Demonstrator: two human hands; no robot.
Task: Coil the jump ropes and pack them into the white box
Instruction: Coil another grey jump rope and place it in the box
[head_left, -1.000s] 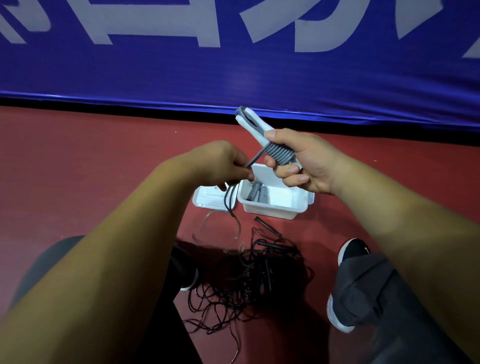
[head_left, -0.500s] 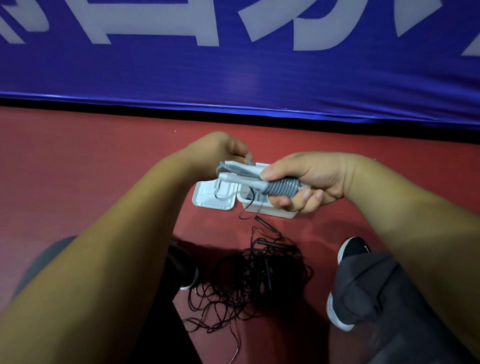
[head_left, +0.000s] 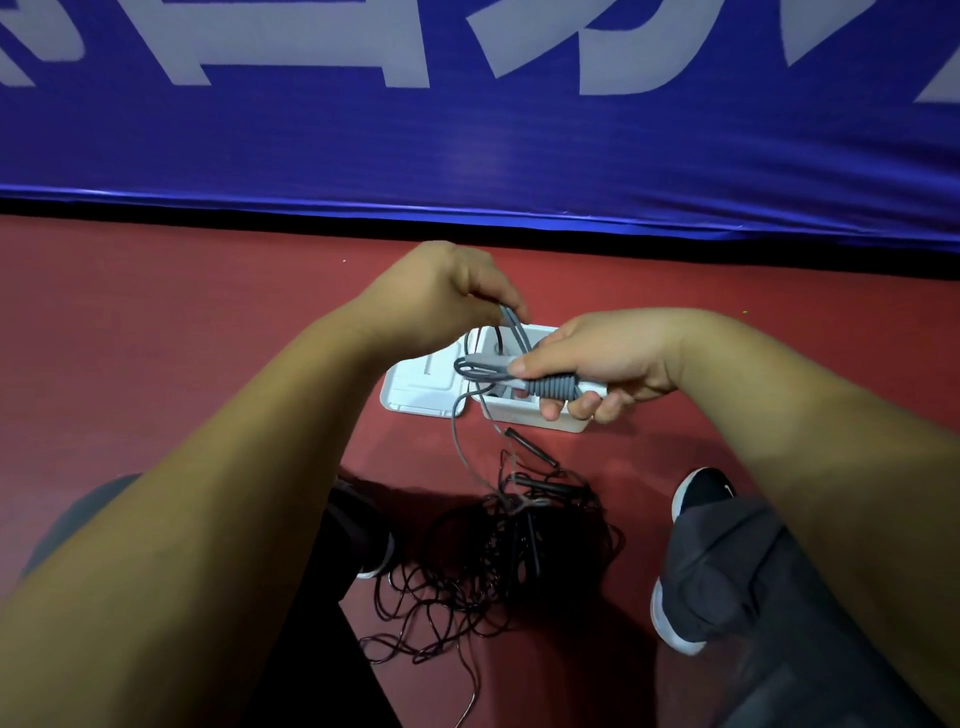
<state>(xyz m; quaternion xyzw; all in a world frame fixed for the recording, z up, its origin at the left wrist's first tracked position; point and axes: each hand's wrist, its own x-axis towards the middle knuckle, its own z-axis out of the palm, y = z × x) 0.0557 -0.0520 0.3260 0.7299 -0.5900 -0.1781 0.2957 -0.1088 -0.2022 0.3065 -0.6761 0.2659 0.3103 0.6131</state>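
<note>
My right hand (head_left: 605, 364) grips a grey jump rope bundle (head_left: 550, 387), its cord wound round the two handles, held level above the white box (head_left: 524, 415). My left hand (head_left: 447, 296) pinches a loop of the grey cord (head_left: 511, 325) just above and left of the bundle. A loose grey strand (head_left: 460, 447) hangs from the bundle down to the floor. The box's white lid (head_left: 415, 387) lies flat to the left of the box. Below them a tangled pile of black jump ropes (head_left: 498, 551) with black handles lies on the red floor.
A blue banner (head_left: 467, 145) with white lettering stands along the far edge of the red floor. My feet in black-and-white shoes (head_left: 696, 499) flank the rope pile, with dark trouser legs at the lower left and right.
The bundle swung down from pointing up to lying level over the box. My left hand rose and pulled a cord loop up, and a loose strand now hangs to the floor.
</note>
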